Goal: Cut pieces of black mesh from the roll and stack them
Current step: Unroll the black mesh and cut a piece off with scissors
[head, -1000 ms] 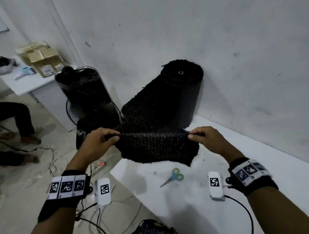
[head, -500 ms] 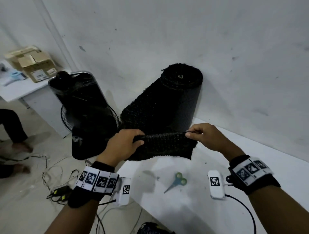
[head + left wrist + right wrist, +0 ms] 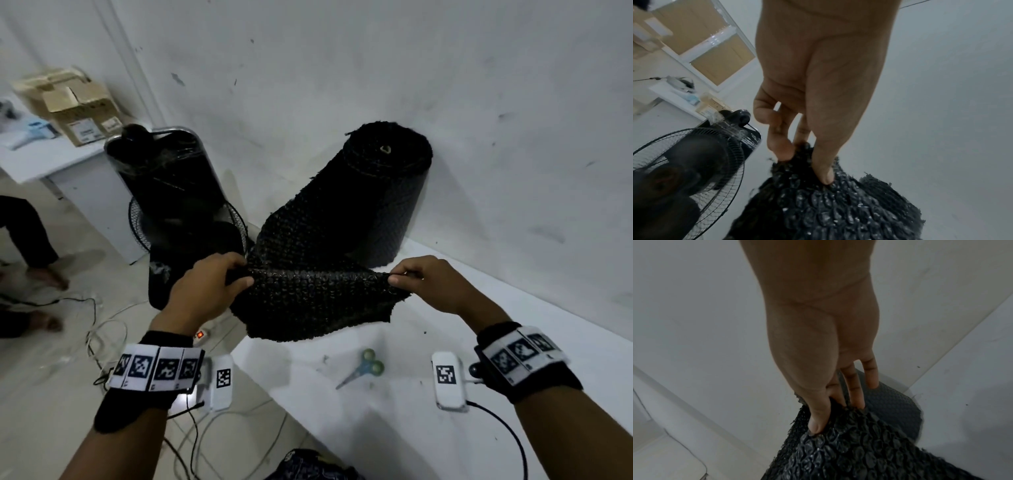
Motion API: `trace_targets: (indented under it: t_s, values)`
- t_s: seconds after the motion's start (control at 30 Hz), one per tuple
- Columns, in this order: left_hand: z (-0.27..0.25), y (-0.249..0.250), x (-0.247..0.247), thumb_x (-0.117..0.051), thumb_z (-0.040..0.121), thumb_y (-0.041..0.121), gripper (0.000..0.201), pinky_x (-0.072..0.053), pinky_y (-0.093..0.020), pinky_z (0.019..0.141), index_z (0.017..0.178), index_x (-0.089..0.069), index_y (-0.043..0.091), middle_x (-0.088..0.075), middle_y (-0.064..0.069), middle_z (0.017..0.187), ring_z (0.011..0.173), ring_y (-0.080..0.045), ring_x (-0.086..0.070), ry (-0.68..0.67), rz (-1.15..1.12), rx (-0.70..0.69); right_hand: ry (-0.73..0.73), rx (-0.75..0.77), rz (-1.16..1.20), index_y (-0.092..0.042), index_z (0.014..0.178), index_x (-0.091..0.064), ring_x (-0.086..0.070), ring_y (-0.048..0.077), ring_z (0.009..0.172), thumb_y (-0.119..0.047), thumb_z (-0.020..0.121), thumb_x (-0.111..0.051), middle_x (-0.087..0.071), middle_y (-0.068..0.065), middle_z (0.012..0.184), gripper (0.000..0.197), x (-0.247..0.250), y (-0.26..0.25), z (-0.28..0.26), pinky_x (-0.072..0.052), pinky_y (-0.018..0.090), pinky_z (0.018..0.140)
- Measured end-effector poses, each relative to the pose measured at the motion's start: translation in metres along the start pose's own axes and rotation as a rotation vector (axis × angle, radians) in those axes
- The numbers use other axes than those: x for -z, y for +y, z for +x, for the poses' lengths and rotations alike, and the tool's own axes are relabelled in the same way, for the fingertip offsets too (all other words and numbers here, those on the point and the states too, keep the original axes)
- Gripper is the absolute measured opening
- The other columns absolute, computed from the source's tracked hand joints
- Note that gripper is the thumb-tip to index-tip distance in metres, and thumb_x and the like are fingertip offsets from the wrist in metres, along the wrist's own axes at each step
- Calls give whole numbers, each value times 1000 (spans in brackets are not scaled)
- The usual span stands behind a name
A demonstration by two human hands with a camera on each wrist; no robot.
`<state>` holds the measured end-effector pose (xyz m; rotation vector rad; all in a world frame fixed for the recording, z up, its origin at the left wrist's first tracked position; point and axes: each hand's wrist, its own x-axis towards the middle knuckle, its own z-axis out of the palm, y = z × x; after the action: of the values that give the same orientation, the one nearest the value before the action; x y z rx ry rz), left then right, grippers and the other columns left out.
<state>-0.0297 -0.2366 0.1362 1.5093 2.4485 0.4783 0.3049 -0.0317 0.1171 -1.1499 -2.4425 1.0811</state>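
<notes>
Both hands hold the loose end of the black mesh point(image 3: 318, 301) up off the white table point(image 3: 428, 394), stretched between them. Left hand point(image 3: 205, 291) pinches the left corner, thumb point(image 3: 822, 165) on the near face, fingers point(image 3: 780, 146) curled behind it. Right hand point(image 3: 435, 286) pinches the right corner, thumb point(image 3: 818, 417) against fingers point(image 3: 856, 391). Mesh folds over at the grip line, flap hanging down toward the person. The sheet runs away from the hands up to the mesh roll point(image 3: 380, 192), standing upright on the table against the wall, beyond and between the hands. Blue-green scissors point(image 3: 363, 370) lie on the table below the hanging flap, nearer the right wrist. Black pedestal fan point(image 3: 171, 212) beyond the left hand, on the floor. Cardboard boxes point(image 3: 75, 109) far left on another table. Power strip with lit switch point(image 3: 200, 334) on the floor just under the left wrist
</notes>
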Motion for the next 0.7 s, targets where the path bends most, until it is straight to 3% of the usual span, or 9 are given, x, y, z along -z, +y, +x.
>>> trace_targets:
  t_s: [0.1, 0.17, 0.2, 0.27, 0.33, 0.43, 0.5, 0.57, 0.7]
  values:
    - [-3, 19, -3, -74, 87, 29, 54, -50, -42, 100, 138, -54, 26, -55, -2, 129, 115, -23, -58, 58, -95, -127, -8, 17, 2, -36, 85, -72, -69, 12, 83, -30, 90, -72, -74, -4, 84, 7, -7, 1, 3, -54, 34, 81]
    - [-3, 41, -10, -73, 88, 34, 58, -47, -35, 102, 141, -52, 27, -54, 0, 135, 119, -17, -56, 2, -186, -214, -8, 18, 28, -34, 85, -73, -69, 14, 82, -31, 90, -72, -74, -4, 83, 6, -10, 1, 4, -55, 39, 82]
    - [-2, 52, -15, -72, 90, 36, 57, -49, -33, 98, 142, -51, 26, -54, 1, 137, 114, -15, -57, -56, -210, -234, -10, 16, 38, -32, 85, -74, -69, 15, 82, -31, 90, -72, -74, -4, 83, 5, -11, 0, 4, -55, 40, 83]
    - [2, 70, -25, -67, 94, 37, 49, -50, -26, 80, 140, -55, 25, -58, 1, 136, 82, -4, -59, -157, -206, -250, -18, 5, 48, -28, 86, -75, -69, 13, 82, -30, 90, -71, -74, -5, 84, 6, -12, 0, 3, -55, 39, 83]
    - [8, 78, -33, -64, 97, 34, 36, -47, -22, 71, 132, -62, 24, -64, 2, 130, 57, 0, -50, -181, -167, -247, -18, -9, 50, -26, 86, -75, -68, 10, 80, -30, 90, -71, -74, -6, 83, 7, -9, 2, 0, -55, 34, 81]
    - [17, 81, -33, -65, 96, 37, 31, -52, -28, 70, 125, -66, 26, -67, 2, 124, 50, -1, -51, -180, -161, -223, -11, -25, 36, -28, 81, -73, -67, 6, 77, -29, 88, -74, -73, -8, 79, 7, -3, 7, -6, -52, 25, 75]
    - [21, 81, -27, -71, 89, 42, 39, -58, -31, 66, 125, -64, 28, -64, 5, 122, 47, -5, -58, -207, -179, -206, -2, -36, 53, -28, 81, -72, -68, 2, 76, -28, 88, -75, -74, -10, 78, 8, 1, 10, -9, -48, 16, 70]
    - [25, 78, -18, -81, 79, 44, 51, -59, -30, 62, 125, -63, 28, -59, 10, 119, 46, 1, -61, -245, -169, -164, 27, -51, 86, -26, 82, -72, -68, -1, 73, -26, 89, -74, -75, -10, 78, 7, 4, 13, -11, -45, 8, 66]
    - [32, 74, 0, -82, 80, 38, 42, -59, -31, 62, 116, -64, 29, -58, 11, 109, 44, -7, -63, -225, -91, -92, 46, -53, 106, -26, 82, -72, -66, -4, 70, -25, 89, -74, -74, -11, 76, 7, 8, 18, -12, -44, 7, 65]
